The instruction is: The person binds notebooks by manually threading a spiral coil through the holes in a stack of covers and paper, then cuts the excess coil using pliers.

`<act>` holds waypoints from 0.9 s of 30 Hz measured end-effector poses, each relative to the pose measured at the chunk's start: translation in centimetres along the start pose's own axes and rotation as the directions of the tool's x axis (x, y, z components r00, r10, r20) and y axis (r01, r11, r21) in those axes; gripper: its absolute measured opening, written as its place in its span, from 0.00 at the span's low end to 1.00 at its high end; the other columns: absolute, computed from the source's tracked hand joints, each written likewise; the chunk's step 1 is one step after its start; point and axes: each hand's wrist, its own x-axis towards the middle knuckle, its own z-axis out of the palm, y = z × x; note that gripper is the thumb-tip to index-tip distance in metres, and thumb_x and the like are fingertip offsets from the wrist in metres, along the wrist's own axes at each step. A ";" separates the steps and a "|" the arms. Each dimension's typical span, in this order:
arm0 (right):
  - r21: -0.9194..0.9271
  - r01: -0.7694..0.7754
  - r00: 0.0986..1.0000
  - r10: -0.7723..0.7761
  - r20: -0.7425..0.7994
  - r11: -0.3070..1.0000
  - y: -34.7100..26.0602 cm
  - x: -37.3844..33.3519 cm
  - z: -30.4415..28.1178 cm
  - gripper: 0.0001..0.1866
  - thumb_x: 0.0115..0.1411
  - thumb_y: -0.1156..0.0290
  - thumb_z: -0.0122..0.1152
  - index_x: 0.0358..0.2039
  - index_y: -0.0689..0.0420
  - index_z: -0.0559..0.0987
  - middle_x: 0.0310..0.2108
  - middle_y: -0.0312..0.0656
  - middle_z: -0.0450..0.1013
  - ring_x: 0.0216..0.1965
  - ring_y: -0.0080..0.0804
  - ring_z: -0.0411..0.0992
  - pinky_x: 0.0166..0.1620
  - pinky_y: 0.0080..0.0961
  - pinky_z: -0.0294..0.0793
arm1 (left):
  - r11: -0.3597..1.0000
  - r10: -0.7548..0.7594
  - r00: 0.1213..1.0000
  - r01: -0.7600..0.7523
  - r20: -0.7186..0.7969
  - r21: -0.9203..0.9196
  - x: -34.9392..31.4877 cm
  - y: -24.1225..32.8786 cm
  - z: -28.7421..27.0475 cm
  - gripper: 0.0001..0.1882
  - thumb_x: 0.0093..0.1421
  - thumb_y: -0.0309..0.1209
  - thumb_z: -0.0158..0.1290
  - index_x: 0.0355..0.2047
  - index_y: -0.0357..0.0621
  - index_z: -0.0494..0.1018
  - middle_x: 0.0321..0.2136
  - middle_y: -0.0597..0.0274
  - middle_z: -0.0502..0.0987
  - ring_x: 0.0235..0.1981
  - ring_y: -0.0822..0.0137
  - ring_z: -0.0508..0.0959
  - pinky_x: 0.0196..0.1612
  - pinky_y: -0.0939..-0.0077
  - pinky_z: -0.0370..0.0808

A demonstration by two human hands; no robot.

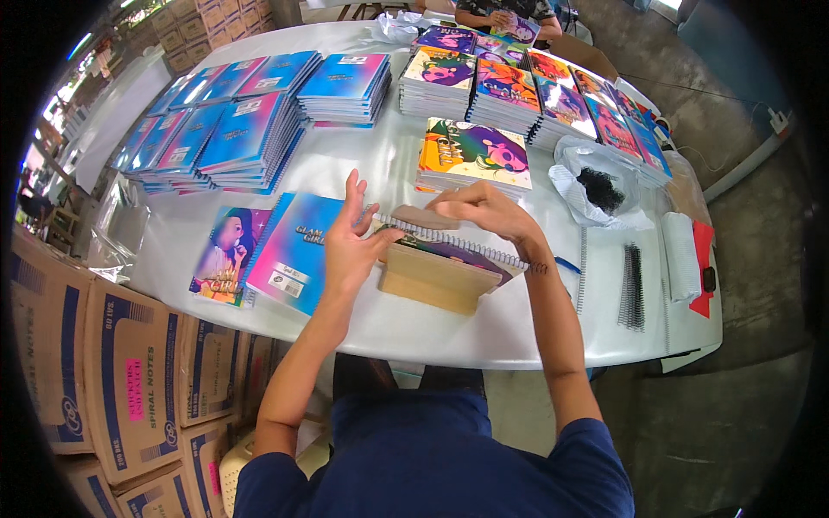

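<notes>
In front of me a spiral notebook [432,246] stands tilted with its wire coil [458,240] upward. It is against a tan wooden block [436,285] on the table. My left hand [352,233] grips the coil's left end, thumb on the near side, upper fingers stretched up. Over the far side of the spine curls my right hand [488,210], its bent fingertips at a grey-brown flap [423,216] of the notebook. The coil's right end sticks out past the covers beside my right forearm. Just beyond lies a stack of illustrated covers with pages [475,154].
Blue-pink notebooks [242,129] are stacked at the far left, illustrated stacks [501,91] at the far right. Two notebooks [298,246] lie left. At right are a bag of black coils [600,190], loose coils [633,289] and a blue pen [567,265]. Cartons [134,380] stand lower left. A person [509,17] sits opposite.
</notes>
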 end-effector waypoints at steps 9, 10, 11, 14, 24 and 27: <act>-0.397 -0.108 0.970 0.010 -0.241 0.911 3.0 -2.9 -0.3 0.21 0.56 0.53 0.64 0.34 0.62 0.84 0.27 0.47 0.77 0.34 0.38 0.74 0.39 0.32 0.73 | 0.998 0.006 0.878 -0.031 0.478 0.046 2.0 1.1 -0.9 0.33 0.59 0.37 0.59 0.62 0.40 0.63 0.63 0.51 0.62 0.63 0.64 0.63 0.61 0.69 0.64; -0.523 -0.040 0.953 -0.124 -0.275 0.852 4.3 -3.5 -0.2 0.18 0.54 0.57 0.65 0.33 0.60 0.84 0.31 0.51 0.77 0.34 0.47 0.75 0.40 0.36 0.74 | 1.000 0.018 0.874 -0.011 0.486 -0.017 2.7 1.2 -0.8 0.30 0.60 0.38 0.58 0.59 0.38 0.66 0.62 0.51 0.64 0.62 0.64 0.64 0.61 0.69 0.64; -0.642 0.007 0.950 -0.206 -0.235 0.767 7.8 -4.7 -1.1 0.17 0.54 0.58 0.66 0.38 0.57 0.83 0.41 0.52 0.76 0.41 0.50 0.74 0.47 0.40 0.72 | 0.996 0.033 0.861 0.013 0.508 -0.086 3.5 1.3 -0.3 0.27 0.61 0.39 0.57 0.56 0.37 0.69 0.61 0.51 0.66 0.62 0.64 0.65 0.61 0.69 0.64; -0.707 -0.020 0.956 -0.194 -0.221 0.707 11.0 -9.1 -0.9 0.26 0.54 0.57 0.65 0.53 0.49 0.75 0.58 0.50 0.65 0.60 0.48 0.60 0.60 0.49 0.56 | 0.995 0.087 0.935 -0.098 0.344 0.017 4.3 6.6 0.1 0.23 0.61 0.38 0.56 0.51 0.34 0.74 0.57 0.51 0.71 0.60 0.61 0.68 0.62 0.69 0.63; -0.775 -0.499 0.790 -0.165 -0.591 0.388 12.0 -17.7 -1.2 0.21 0.59 0.72 0.57 0.54 0.54 0.73 0.47 0.51 0.67 0.47 0.48 0.67 0.52 0.42 0.63 | 0.495 0.308 0.701 -0.696 0.644 0.520 -5.2 6.0 4.3 0.35 0.49 0.33 0.64 0.60 0.50 0.68 0.55 0.59 0.73 0.56 0.49 0.72 0.56 0.54 0.69; -0.708 -0.488 0.755 -0.162 -0.636 0.510 9.5 -17.0 0.3 0.19 0.57 0.75 0.56 0.51 0.54 0.75 0.44 0.48 0.69 0.44 0.45 0.68 0.48 0.42 0.65 | 0.265 0.265 0.715 -0.699 0.647 0.664 -6.1 3.5 6.0 0.30 0.56 0.39 0.59 0.59 0.49 0.68 0.57 0.56 0.71 0.59 0.48 0.68 0.60 0.52 0.62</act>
